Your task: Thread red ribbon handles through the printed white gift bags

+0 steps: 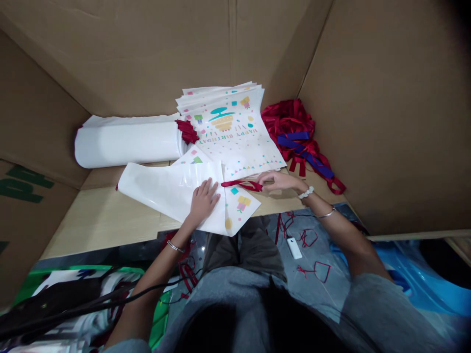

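Note:
My left hand [204,202] lies flat with fingers spread on a folded white plastic sheet [169,189], near its right edge. The thumb and fingers of my right hand [277,181] pinch the end of a red ribbon [241,184], which stretches left to that edge. Under the fold, a corner of printed sheet [241,205] with coloured gift shapes shows. Just behind lies a stack of white sheets [235,132] printed "HAPPY BIRTHDAY". To the right of the stack is a heap of red ribbons [290,117] with purple strips [294,142] among them.
A thick roll of white sheets [128,142] with red ribbon ends rests at the back left. Cardboard walls [154,54] enclose the wooden table [88,215]. A green bin [158,318] stands below left. On the floor lie ribbon scraps and a white device [294,248].

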The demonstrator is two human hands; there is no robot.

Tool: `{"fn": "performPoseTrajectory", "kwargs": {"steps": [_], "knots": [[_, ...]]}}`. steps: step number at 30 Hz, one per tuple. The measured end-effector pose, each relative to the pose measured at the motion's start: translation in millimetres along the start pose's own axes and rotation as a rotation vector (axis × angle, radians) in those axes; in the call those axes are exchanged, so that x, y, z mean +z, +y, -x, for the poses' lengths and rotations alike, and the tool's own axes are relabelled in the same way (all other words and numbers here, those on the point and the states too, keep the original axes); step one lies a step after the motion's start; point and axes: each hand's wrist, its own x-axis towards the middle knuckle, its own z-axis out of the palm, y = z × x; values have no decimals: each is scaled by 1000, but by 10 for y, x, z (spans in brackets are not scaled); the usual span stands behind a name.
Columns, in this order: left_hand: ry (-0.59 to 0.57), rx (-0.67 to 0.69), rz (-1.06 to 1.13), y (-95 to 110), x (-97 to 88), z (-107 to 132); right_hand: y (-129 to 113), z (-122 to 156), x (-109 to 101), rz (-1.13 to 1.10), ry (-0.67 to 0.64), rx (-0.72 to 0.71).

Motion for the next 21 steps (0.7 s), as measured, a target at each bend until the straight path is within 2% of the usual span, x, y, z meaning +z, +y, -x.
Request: {"fn": "performPoseTrajectory", "kwargs": {"steps": [3,7,10,13,15,17,19,21], "knots": [[1,4,-3,1,-2,2,-22,8,82,41,135,25],[4,5,-6,-1,-3,1,-47,-13,244,300,453,112],[-1,5,-5,-2,-6,1,-26,-70,418,549,644,239],[-5,5,-2,-6,-4,3,44,-157,588,687,758,420],[0,8,5,-12,4,4,107,-209,652,682,810,484],[10,13,13,-21,16,6,170,-229,654,631,831,479],[19,17,18,-29,27,7,232,-192,594,567,792,426],[27,20,23,-33,34,7,296,-87,493,492,694,347]]}}
